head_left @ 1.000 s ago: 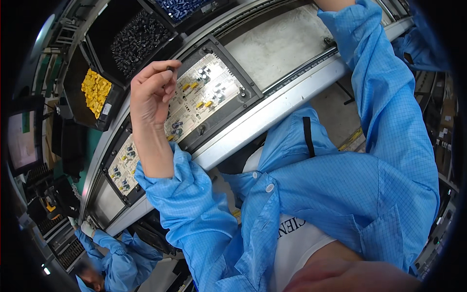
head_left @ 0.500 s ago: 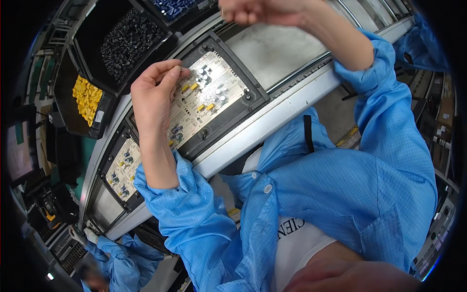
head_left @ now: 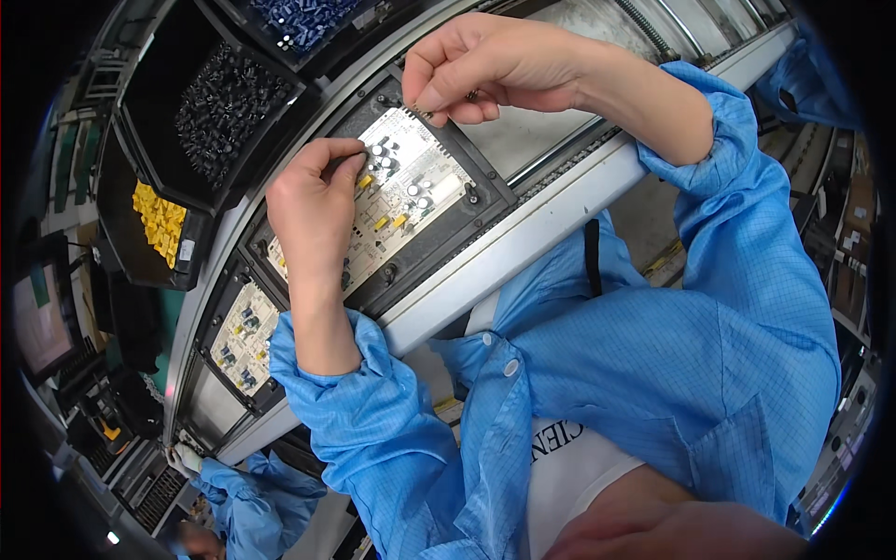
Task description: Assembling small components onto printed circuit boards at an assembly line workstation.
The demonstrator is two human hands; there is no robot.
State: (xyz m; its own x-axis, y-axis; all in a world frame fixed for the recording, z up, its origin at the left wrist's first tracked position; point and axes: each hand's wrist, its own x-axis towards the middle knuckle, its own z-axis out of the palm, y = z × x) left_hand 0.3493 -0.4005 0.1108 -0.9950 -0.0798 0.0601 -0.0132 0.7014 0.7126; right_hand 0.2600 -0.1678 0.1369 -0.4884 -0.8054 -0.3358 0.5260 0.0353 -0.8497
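A pale printed circuit board (head_left: 437, 161) lies in a black carrier frame (head_left: 439, 245), with round capacitors and yellow block components (head_left: 365, 181) standing on it. My left hand (head_left: 315, 201) is over the board's left side, thumb and forefinger pinched beside the capacitors (head_left: 380, 149). Whatever sits between those fingertips is too small to make out. At the board's far edge, my right hand (head_left: 495, 67) is closed in a pinch, fingertips close to the row of dark slots there. A tiny dark part shows near its fingers, but its kind is unclear.
Beyond the rail stand black bins with yellow blocks (head_left: 159, 222), black components (head_left: 222, 112) and blue components (head_left: 301, 21). A second board (head_left: 245, 336) sits in a frame further left. The metal rail (head_left: 504, 250) runs in front. Another person in blue (head_left: 261, 509) works at lower left.
My right hand has come down from the top edge to the board's far edge. My left fingertips have shifted slightly closer to the capacitors. The whole view has shifted a little.
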